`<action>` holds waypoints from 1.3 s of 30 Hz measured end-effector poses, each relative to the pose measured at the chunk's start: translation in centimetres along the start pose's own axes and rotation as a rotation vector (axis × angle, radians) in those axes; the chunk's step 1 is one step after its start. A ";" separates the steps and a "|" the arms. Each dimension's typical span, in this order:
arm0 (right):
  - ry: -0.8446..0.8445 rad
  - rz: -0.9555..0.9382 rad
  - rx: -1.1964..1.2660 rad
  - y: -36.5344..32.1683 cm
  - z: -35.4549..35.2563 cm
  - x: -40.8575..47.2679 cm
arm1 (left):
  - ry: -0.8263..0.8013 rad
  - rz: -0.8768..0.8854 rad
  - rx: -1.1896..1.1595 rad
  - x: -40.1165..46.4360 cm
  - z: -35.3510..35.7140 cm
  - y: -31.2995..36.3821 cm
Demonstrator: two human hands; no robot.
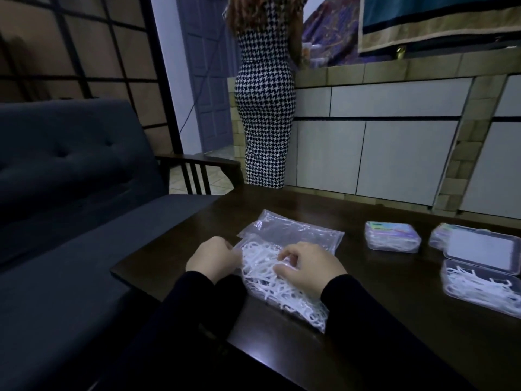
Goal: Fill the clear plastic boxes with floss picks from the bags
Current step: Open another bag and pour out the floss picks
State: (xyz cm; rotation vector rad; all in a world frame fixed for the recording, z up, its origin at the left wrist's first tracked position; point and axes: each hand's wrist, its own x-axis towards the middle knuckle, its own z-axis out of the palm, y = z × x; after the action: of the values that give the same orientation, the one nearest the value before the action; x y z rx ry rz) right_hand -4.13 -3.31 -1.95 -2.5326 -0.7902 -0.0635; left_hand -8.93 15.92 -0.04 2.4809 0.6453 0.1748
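Note:
A clear plastic bag point(293, 231) full of white floss picks point(284, 294) lies on the dark table point(394, 320) in front of me. My left hand point(214, 256) grips the bag's left edge with curled fingers. My right hand point(307, 268) is curled over the bag's middle and pinches picks or plastic there; which one I cannot tell. At the right edge an open clear box point(479, 289) holds a heap of floss picks, its lid point(482, 251) folded back. Two closed clear boxes point(392, 235) point(439, 235) sit behind it.
A dark sofa point(70, 170) runs along the table's left side. A person in a houndstooth dress point(266, 94) stands with their back to me at a tiled counter point(394, 71) beyond the table. White cabinet doors point(394, 153) lie below the counter.

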 end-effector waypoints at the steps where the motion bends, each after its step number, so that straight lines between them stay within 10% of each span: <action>1: 0.007 0.006 0.015 0.2 -0.1 -0.1 | 0.024 0.039 -0.081 -0.3 -0.2 0.6; 7: 0.168 0.043 0.366 1.0 -2.4 -0.9 | 0.149 0.380 -0.627 -3.9 -0.8 5.3; 13: 0.234 0.036 0.548 2.3 -4.8 -2.3 | -0.154 0.410 -1.018 -5.7 -0.3 9.4; 22: 0.647 -0.076 0.900 6.0 -9.4 -5.5 | -0.454 0.535 -0.877 -7.9 2.9 14.3; 32: 0.499 0.143 0.677 10.5 -10.7 -8.8 | -0.536 0.578 -0.780 -9.4 7.5 17.8; 39: 0.368 0.226 0.966 12.1 -10.3 -9.6 | -0.634 0.523 -0.721 -9.7 8.8 18.4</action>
State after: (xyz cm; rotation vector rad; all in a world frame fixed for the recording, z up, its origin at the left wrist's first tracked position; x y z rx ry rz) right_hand -4.54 -21.71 0.12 -1.6007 -0.2643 -0.0532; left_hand -7.66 -6.46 3.03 1.7834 -0.3045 -0.1628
